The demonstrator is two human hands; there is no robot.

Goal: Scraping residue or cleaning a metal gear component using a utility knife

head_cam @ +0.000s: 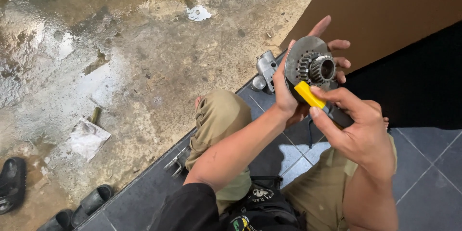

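My left hand (294, 97) holds up a round grey metal disc with a toothed gear hub (314, 65) at its middle, fingers spread behind it. My right hand (356, 127) grips a tool with a yellow tip and dark handle (310, 95), its yellow end touching the disc's lower edge just below the gear. Both hands are raised above my bent knees in olive trousers.
A silver metal part (266, 71) lies on the dark tiles by my left knee, another small metal piece (177, 161) at the tile edge. Wet stained concrete lies left, with crumpled paper (86, 138) and black sandals (89, 203). A brown board (394, 5) leans at upper right.
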